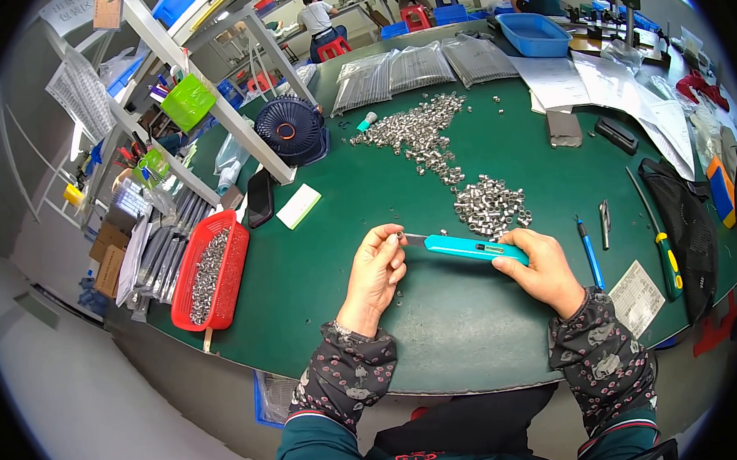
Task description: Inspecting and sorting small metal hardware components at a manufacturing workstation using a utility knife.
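Note:
My right hand (pixel 541 264) is closed round the handle of a teal utility knife (pixel 461 248), its blade pointing left. The blade tip reaches a small metal ring (pixel 400 236) pinched between the thumb and fingertips of my left hand (pixel 376 271). Whether the blade sits inside the ring or against its edge, I cannot tell. Just beyond the knife lies a heap of small silver metal rings (pixel 490 205). A larger spread of similar rings (pixel 413 132) trails away toward the back of the green table (pixel 466 333).
A red basket (pixel 242 274) of small metal parts stands left, near a dark fan (pixel 291 130) and a phone (pixel 260 197). Bagged parts (pixel 421 67) and a blue tray (pixel 533 34) line the back. On the right lie a blue pen (pixel 590 252), a screwdriver (pixel 667 264) and a black pouch (pixel 683 230).

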A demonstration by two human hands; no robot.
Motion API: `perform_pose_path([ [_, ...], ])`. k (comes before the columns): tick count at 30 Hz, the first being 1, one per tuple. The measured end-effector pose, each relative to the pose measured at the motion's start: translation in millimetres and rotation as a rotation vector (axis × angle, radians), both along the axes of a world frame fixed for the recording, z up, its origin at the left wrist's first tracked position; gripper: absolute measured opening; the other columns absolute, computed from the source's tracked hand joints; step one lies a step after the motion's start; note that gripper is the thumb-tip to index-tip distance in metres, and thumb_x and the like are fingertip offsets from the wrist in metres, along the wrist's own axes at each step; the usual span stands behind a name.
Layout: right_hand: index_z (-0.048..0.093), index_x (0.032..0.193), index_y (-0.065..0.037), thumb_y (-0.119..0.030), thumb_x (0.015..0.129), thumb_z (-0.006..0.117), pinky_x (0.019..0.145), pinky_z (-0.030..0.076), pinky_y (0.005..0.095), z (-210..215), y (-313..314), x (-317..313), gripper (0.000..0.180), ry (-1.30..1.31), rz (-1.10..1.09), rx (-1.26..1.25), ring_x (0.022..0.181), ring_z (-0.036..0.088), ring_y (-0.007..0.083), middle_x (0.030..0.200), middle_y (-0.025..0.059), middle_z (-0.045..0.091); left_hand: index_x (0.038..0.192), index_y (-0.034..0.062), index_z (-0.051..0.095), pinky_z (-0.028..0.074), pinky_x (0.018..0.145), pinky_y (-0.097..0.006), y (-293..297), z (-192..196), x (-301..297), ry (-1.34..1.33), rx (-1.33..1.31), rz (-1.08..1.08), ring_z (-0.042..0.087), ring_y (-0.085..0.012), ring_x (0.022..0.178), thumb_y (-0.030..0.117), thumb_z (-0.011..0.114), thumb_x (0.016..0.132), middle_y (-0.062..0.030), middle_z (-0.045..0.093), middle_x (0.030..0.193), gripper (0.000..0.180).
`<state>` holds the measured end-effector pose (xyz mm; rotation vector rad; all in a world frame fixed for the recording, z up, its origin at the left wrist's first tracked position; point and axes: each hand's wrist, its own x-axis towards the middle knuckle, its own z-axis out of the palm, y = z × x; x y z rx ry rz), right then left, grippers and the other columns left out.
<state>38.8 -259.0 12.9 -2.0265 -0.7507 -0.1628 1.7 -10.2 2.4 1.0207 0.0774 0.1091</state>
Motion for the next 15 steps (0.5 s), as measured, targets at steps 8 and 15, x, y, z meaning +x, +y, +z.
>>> perform_pose_path([
  [8,0.058,0.089,0.001,-0.023,0.072,0.064,0.060,0.044,0.0348,0.6,-0.7,0.9,0.030,0.027,0.012,-0.036,0.069,0.057,0.0285,0.077,0.0146,0.058,0.098,0.0039,0.052,0.029,0.039,-0.015,-0.8,-0.2,-0.1,0.000,0.030,-0.013,0.039,-0.0048,0.055,0.010,0.052,0.087,-0.0012,0.049,0.079,0.013],
  [15,0.058,0.087,-0.002,-0.025,0.073,0.064,0.058,0.043,0.0340,1.2,-1.0,1.6,0.028,0.007,-0.075,0.108,0.065,0.057,0.0280,0.075,0.0125,0.057,0.096,0.0044,0.052,0.029,0.037,-0.015,1.0,-0.5,-0.8,0.016,0.027,-0.032,0.038,-0.0040,0.051,0.018,0.048,0.090,-0.0033,0.051,0.077,0.016],
])
